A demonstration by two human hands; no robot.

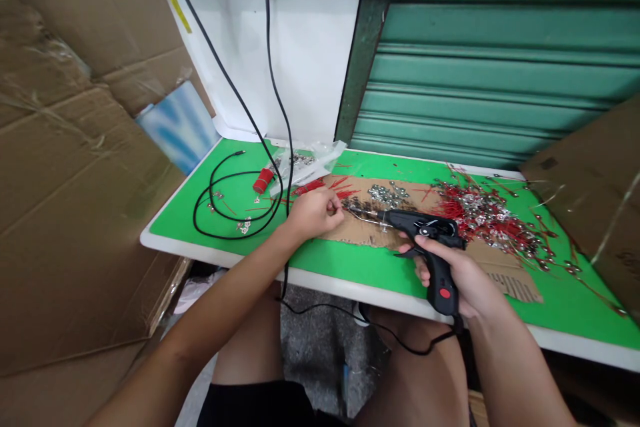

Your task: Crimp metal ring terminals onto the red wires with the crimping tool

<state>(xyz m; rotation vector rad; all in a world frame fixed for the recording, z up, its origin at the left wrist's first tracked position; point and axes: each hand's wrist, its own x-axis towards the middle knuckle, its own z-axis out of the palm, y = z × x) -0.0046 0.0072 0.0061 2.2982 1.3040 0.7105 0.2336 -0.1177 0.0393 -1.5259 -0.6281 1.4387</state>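
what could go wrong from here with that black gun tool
The left hand is right by the front end of the black gun-shaped tool; if that end is hot, the fingers might get burned. The tool's cord droops below the table edge, so it could snag and tug the right hand. The red wires and metal pieces lie loosely heaped beside the tool and could get knocked about.
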